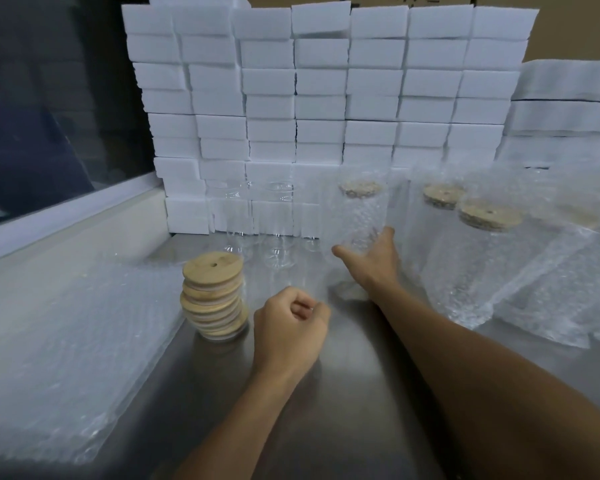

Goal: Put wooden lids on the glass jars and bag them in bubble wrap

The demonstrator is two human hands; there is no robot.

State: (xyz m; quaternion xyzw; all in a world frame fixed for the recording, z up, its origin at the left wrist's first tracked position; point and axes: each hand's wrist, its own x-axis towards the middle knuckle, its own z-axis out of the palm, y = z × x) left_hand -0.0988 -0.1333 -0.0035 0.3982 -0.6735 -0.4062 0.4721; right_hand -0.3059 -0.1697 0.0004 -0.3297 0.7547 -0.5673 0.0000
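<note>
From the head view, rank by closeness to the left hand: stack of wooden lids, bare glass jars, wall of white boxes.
From the left hand:
1. Stack of wooden lids, just to its left.
2. Bare glass jars, beyond it.
3. Wall of white boxes, at the back.

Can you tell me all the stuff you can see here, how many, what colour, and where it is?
wrapped jar: one, clear in bubble wrap with a wooden lid, mid-table, held by the right hand
other bagged jars: several, exact count unclear, clear with tan lids, right side of the table
bare glass jars: about three, clear, no lids, at the back by the boxes
wooden lids: one stack, tan, left of centre
bubble wrap bags: a flat pile, clear, left side
white boxes: many, white, stacked along the back
table: one, grey metal
left hand: curled, holding nothing visible
right hand: grips the wrapped jar's base
</note>
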